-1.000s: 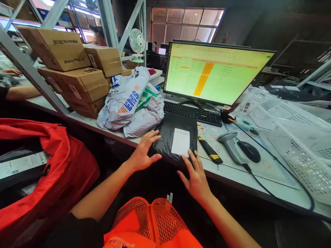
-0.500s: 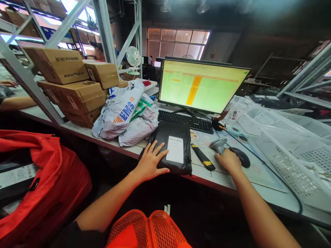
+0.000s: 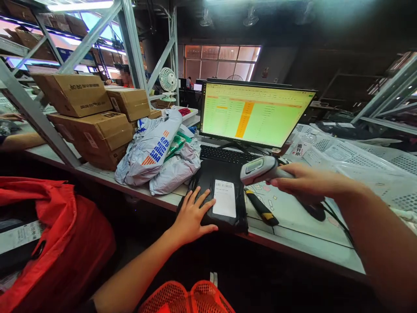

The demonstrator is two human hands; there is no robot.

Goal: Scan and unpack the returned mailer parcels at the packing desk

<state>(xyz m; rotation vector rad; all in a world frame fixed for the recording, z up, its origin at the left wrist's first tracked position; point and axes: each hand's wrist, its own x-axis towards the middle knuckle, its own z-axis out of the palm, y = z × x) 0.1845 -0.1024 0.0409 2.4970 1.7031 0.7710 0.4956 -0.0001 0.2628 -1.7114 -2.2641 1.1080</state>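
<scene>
Now the left hand [image 3: 190, 217] lies flat on a black bag [image 3: 221, 193], with its fingers spread wide over the bag's near left corner. Just past the fingertips, a white label [image 3: 224, 198] sits on top of the bag. The right hand [image 3: 301, 181] is closed around a grey scanner [image 3: 260, 169] and holds it in the air, above and to the right of the label. Under the right fingers lie a black and yellow knife [image 3: 261, 208] and a dark mouse [image 3: 314, 211] on the table [image 3: 293, 230]. Beyond both hands stand a keyboard [image 3: 228, 154] and a bright green screen [image 3: 254, 115]. Left of the left fingers, grey bags [image 3: 156, 152] and brown boxes [image 3: 91, 117] are piled up.
</scene>
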